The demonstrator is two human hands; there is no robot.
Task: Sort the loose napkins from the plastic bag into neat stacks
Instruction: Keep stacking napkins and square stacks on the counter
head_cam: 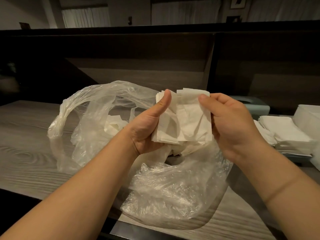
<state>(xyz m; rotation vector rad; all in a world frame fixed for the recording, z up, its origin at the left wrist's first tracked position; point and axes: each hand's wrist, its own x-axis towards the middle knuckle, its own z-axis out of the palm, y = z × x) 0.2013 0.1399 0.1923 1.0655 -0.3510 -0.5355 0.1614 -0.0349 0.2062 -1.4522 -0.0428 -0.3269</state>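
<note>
Napkin bundle (183, 122), long axis upright, pinched between left hand (147, 129) and right hand (232, 125); finished stacks (284, 130) lie rightward, nearer the right hand.

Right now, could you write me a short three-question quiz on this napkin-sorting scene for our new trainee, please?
1. True or false: both hands hold the bunch of napkins above the plastic bag.
2. Where do the finished stacks lie? A) left of the bag B) right of the bag C) inside the bag
3. Fill in: more loose napkins are visible inside the ____.

Key: 1 true; 2 B; 3 bag. The left hand and right hand both grip the bunch.
</note>
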